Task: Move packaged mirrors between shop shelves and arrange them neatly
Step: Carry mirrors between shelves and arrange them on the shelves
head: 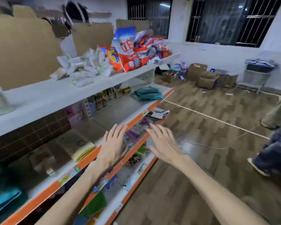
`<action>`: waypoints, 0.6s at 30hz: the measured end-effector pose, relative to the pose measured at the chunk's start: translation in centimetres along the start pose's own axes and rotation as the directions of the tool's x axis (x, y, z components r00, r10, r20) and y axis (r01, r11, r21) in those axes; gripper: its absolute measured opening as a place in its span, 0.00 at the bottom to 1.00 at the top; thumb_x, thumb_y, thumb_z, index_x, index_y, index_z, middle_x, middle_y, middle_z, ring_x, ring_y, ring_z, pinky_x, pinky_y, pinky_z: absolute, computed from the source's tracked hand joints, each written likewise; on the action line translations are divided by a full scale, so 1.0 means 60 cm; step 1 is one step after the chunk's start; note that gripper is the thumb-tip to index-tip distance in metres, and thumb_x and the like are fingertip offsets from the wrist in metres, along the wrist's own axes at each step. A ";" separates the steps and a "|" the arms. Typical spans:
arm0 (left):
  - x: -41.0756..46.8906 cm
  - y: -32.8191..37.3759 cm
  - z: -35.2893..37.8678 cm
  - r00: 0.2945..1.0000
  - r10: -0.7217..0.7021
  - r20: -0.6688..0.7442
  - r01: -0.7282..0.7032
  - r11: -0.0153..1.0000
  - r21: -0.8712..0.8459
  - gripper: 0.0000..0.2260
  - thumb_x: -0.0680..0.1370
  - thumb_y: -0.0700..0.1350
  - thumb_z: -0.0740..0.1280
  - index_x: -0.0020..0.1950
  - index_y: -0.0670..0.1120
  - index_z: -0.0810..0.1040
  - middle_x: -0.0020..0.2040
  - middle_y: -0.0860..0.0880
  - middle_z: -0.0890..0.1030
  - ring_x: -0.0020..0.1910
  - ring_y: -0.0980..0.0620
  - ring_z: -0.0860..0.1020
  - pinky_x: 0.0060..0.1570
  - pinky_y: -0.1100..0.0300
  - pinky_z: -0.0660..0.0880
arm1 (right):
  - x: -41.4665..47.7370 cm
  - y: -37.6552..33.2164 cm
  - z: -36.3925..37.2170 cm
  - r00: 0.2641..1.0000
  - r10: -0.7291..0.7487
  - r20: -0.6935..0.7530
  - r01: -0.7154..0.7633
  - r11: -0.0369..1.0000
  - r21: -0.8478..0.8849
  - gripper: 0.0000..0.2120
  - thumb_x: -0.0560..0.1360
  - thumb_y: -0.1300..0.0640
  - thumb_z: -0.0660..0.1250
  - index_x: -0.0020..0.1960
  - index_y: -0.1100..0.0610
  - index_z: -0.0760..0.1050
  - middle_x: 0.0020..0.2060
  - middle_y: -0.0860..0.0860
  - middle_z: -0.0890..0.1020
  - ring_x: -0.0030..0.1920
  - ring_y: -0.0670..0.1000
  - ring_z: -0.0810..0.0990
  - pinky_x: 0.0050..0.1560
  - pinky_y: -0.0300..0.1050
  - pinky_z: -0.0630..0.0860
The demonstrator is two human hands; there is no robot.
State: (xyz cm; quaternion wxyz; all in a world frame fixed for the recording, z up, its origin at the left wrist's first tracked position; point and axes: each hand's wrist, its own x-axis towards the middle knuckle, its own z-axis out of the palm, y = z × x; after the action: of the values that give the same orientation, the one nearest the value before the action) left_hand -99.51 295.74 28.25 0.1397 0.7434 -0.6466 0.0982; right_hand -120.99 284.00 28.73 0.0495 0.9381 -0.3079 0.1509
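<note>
My left hand [113,146] and my right hand [165,144] reach forward, both flat with fingers spread and nothing in them. They hover over the orange front edges of a shop shelf unit [136,118]. Below and between the hands lie clear plastic packets with purple items [133,135] on a lower shelf; the blur hides whether these are the packaged mirrors. On the middle shelf, left of my left hand, sit flat yellowish packets [81,147].
The top shelf [44,96] carries white packets [83,67] and red-orange bags [130,52]. Green folded items [147,94] lie on the middle shelf's far end. Cardboard boxes [201,75] line the far wall. Another person's legs [276,148] stand at the right on the wooden floor.
</note>
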 end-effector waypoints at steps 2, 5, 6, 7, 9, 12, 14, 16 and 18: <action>0.036 0.053 0.015 0.999 0.039 0.027 -0.040 0.999 0.014 0.36 0.74 0.51 0.70 0.78 0.45 0.59 0.78 0.47 0.61 0.77 0.43 0.59 0.71 0.39 0.63 | -0.018 0.062 -0.007 0.997 0.074 0.002 -0.074 0.997 -0.002 0.33 0.75 0.47 0.65 0.77 0.54 0.61 0.77 0.54 0.61 0.75 0.57 0.59 0.73 0.58 0.60; 0.085 0.107 0.028 0.993 0.108 0.051 -0.112 0.991 0.077 0.36 0.73 0.52 0.72 0.77 0.46 0.61 0.77 0.46 0.63 0.76 0.42 0.61 0.70 0.41 0.62 | -0.034 0.130 -0.010 0.988 0.154 0.006 -0.154 0.988 -0.015 0.36 0.74 0.48 0.66 0.78 0.54 0.57 0.77 0.53 0.60 0.76 0.57 0.59 0.74 0.56 0.59; 0.103 0.121 0.035 0.991 0.112 0.071 -0.117 0.991 0.070 0.37 0.74 0.52 0.71 0.78 0.46 0.59 0.77 0.46 0.61 0.77 0.42 0.59 0.71 0.41 0.60 | -0.037 0.149 -0.009 0.985 0.172 0.010 -0.172 0.985 -0.018 0.37 0.74 0.48 0.66 0.79 0.55 0.57 0.78 0.52 0.60 0.76 0.56 0.59 0.74 0.56 0.59; 0.121 0.134 0.044 0.989 0.113 0.092 -0.118 0.991 0.056 0.37 0.74 0.52 0.70 0.79 0.46 0.57 0.78 0.47 0.59 0.77 0.43 0.57 0.72 0.41 0.58 | -0.039 0.168 -0.007 0.981 0.191 0.007 -0.191 0.981 -0.014 0.37 0.74 0.49 0.67 0.79 0.55 0.56 0.78 0.52 0.59 0.76 0.56 0.59 0.74 0.55 0.58; 0.164 0.163 0.063 0.986 0.139 0.091 -0.144 0.989 0.042 0.37 0.75 0.52 0.69 0.79 0.48 0.56 0.79 0.48 0.58 0.78 0.44 0.56 0.73 0.40 0.59 | -0.041 0.207 0.000 0.971 0.241 -0.003 -0.241 0.971 0.004 0.37 0.75 0.49 0.66 0.79 0.55 0.55 0.78 0.52 0.58 0.76 0.55 0.58 0.74 0.54 0.56; 0.235 0.213 0.087 0.971 0.232 0.051 -0.233 0.972 0.017 0.36 0.72 0.49 0.72 0.76 0.47 0.61 0.77 0.48 0.64 0.76 0.45 0.61 0.70 0.41 0.64 | -0.036 0.264 0.009 0.962 0.267 -0.047 -0.267 0.964 0.018 0.34 0.76 0.50 0.65 0.78 0.55 0.58 0.77 0.52 0.61 0.75 0.54 0.59 0.73 0.53 0.58; 0.282 0.247 0.107 0.955 0.295 0.028 -0.295 0.955 -0.023 0.34 0.73 0.48 0.71 0.77 0.47 0.62 0.77 0.48 0.63 0.77 0.45 0.60 0.72 0.41 0.62 | -0.028 0.306 0.013 0.968 0.235 -0.088 -0.236 0.972 -0.001 0.31 0.74 0.51 0.67 0.75 0.56 0.64 0.73 0.52 0.67 0.71 0.53 0.63 0.70 0.53 0.64; 0.334 0.277 0.126 0.945 0.327 -0.003 -0.327 0.944 -0.053 0.33 0.75 0.47 0.68 0.78 0.49 0.59 0.78 0.50 0.59 0.78 0.47 0.56 0.73 0.43 0.59 | -0.012 0.359 0.009 0.978 0.173 -0.120 -0.178 0.984 -0.032 0.28 0.72 0.52 0.68 0.71 0.56 0.68 0.69 0.52 0.72 0.68 0.53 0.67 0.68 0.54 0.68; 0.398 0.302 0.145 0.928 0.372 -0.027 -0.373 0.926 -0.061 0.33 0.75 0.46 0.67 0.78 0.50 0.58 0.79 0.51 0.58 0.78 0.48 0.56 0.74 0.45 0.59 | 0.013 0.423 -0.008 0.991 0.085 -0.107 -0.096 0.991 -0.097 0.27 0.71 0.53 0.70 0.69 0.56 0.71 0.66 0.53 0.74 0.66 0.55 0.70 0.65 0.53 0.70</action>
State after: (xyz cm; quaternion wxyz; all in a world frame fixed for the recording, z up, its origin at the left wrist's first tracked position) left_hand -114.28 268.24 29.32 0.1474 0.6016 -0.7777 0.1072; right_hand -135.57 263.20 29.44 0.1061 0.9103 -0.3546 0.1852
